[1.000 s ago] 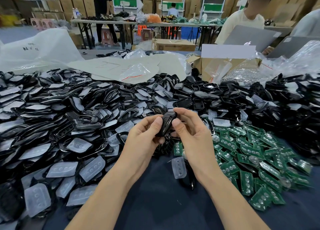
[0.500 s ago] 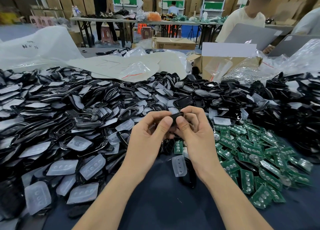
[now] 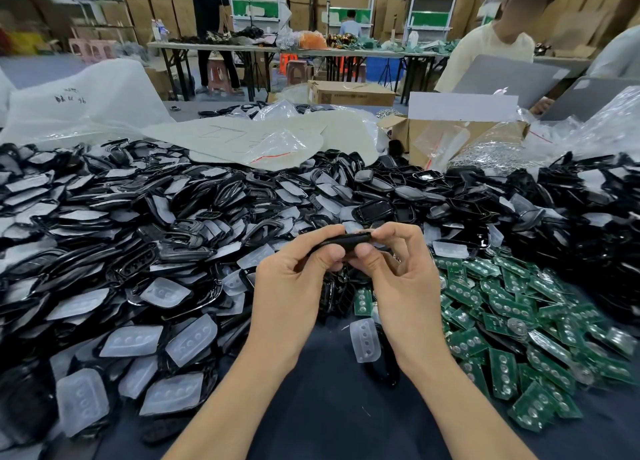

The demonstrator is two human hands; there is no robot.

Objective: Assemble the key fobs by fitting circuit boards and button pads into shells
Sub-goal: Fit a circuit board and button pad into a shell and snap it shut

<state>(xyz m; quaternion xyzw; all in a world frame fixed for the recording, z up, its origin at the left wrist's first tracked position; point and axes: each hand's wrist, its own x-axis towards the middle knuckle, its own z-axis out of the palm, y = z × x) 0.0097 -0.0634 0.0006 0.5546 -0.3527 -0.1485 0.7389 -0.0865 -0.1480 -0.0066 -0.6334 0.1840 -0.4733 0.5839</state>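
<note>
Since the frame half a second earlier the key fob [image 3: 341, 242] has been turned to lie nearly level, edge toward the camera, and the hands have drawn slightly apart; one fob in hand, held above the near edge of the heap, the left hand [image 3: 294, 279] pinching its left end between thumb and forefinger, the right hand [image 3: 405, 276] pinching its right end likewise; its face and any seam are hidden by the fingertips; black shells [image 3: 173, 217] and translucent button pads [image 3: 133, 340] cover the left and far side in numbers past counting, many buried; green circuit boards [image 3: 512, 314] are heaped at right, also uncountable, some cut off by the frame edge; one loose pad [image 3: 365, 340] lies between the forearms on a black piece largely hidden behind the right wrist; the dark blue cloth [image 3: 329, 407] shows in the near middle; handwriting on the white bag [image 3: 83, 95] is blurred and unreadable; print on the far carton [image 3: 349, 92] is too small to read
</note>
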